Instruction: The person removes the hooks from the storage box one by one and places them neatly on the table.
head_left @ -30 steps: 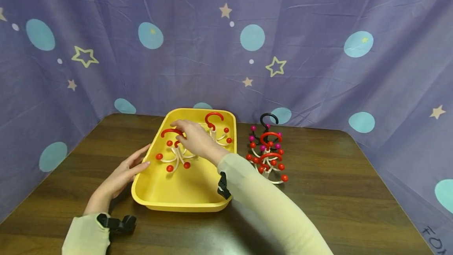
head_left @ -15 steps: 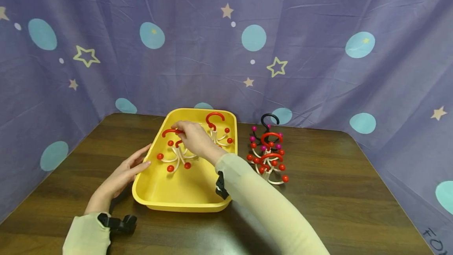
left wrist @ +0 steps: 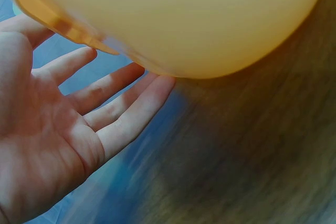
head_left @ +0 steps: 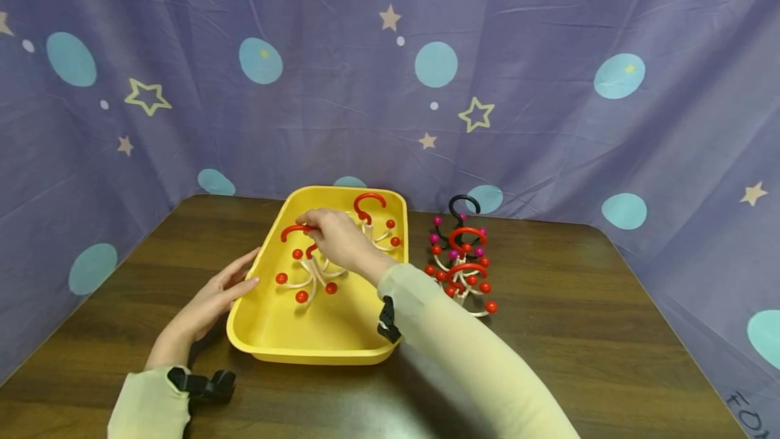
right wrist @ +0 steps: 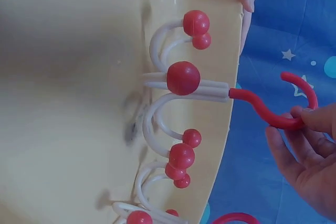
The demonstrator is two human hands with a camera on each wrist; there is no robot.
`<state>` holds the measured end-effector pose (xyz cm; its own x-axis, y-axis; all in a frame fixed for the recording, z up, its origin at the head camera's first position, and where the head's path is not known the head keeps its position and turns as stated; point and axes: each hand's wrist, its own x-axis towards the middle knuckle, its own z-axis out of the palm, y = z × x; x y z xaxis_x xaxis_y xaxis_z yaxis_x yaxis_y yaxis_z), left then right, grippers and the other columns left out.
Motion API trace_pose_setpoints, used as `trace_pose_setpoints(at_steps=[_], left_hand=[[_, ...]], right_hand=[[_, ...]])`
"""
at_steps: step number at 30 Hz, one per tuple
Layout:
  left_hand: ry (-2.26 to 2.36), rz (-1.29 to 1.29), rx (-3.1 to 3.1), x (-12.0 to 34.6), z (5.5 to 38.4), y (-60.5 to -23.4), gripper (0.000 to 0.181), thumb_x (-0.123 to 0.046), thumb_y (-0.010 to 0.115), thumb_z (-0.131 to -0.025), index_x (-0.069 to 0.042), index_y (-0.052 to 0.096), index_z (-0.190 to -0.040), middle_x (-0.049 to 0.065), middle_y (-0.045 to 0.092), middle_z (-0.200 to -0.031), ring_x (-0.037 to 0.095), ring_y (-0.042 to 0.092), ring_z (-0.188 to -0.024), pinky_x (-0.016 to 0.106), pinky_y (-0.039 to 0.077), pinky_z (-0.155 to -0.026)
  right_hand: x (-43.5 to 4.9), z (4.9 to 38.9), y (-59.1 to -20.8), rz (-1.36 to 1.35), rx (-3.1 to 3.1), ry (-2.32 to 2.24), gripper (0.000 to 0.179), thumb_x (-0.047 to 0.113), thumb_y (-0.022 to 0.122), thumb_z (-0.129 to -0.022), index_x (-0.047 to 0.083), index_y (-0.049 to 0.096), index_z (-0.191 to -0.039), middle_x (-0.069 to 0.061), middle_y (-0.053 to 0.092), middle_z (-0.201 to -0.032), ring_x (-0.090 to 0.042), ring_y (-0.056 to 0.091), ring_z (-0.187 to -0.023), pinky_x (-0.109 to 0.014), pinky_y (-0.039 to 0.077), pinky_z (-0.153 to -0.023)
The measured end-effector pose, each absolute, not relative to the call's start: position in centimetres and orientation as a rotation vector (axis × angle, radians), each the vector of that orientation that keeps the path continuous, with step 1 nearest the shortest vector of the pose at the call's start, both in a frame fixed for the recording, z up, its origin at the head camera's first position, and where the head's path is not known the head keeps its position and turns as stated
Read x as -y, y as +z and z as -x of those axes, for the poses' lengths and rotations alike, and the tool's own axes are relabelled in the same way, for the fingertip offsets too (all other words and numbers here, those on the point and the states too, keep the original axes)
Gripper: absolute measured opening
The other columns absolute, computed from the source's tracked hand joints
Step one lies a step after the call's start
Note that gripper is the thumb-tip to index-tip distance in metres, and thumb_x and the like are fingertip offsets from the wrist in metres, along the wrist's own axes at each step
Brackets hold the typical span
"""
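I make out smooth moulded plastic in the yellow tray, its walls carrying a soft satin sheen, and in the held red-and-white hook hanger, whose red balls look slicker, with small highlights. The black hook hanger also looks to me like smooth plastic, while the black wrist mount reads as duller, harder plastic. I see brown wood grain across the table, faintly glossy where light glares near its front, against the creased, thin cloth of the purple curtain and the matt, soft fabric of the cream sleeve.
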<state>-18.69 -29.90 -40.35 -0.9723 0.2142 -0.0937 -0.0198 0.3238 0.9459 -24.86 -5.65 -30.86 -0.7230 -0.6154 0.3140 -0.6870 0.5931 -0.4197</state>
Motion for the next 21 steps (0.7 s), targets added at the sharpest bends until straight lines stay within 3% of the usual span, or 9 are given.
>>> trace_pose_setpoints(at_steps=[11,17,21], left_hand=[[1.700,-0.168,-2.390,29.9,18.7,-40.4,0.065,-0.032,0.047,-0.095,-0.020,0.011,-0.148,0.026,0.020,-0.145,0.009,0.051,-0.104,0.038,0.049,-0.081],[1.710,-0.195,-2.392,30.0,18.7,-40.4,0.064,-0.031,0.047,-0.095,-0.020,0.011,-0.148,0.026,0.019,-0.145,0.001,0.051,-0.100,0.036,0.048,-0.080],[1.717,-0.207,-2.384,30.0,18.7,-40.4,0.064,-0.030,0.046,-0.095,-0.020,0.011,-0.148,0.026,0.020,-0.145,0.003,0.051,-0.101,0.036,0.048,-0.080]], right_hand=[[4.4,24.0,-29.4,-1.142,2.676,0.805,0.027,0.008,0.053,-0.091,0.013,0.063,-0.116,0.002,0.065,-0.109,-0.007,0.060,-0.094,-0.015,0.045,-0.082],[3.2,23.6,-28.0,-1.188,2.645,0.897,0.027,0.006,0.054,-0.090,0.010,0.062,-0.115,0.000,0.064,-0.110,-0.009,0.060,-0.098,-0.016,0.045,-0.083],[2.1,23.4,-27.0,-1.198,2.618,0.921,0.027,0.005,0.054,-0.090,0.009,0.062,-0.115,-0.001,0.065,-0.110,-0.010,0.060,-0.100,-0.016,0.045,-0.084]])
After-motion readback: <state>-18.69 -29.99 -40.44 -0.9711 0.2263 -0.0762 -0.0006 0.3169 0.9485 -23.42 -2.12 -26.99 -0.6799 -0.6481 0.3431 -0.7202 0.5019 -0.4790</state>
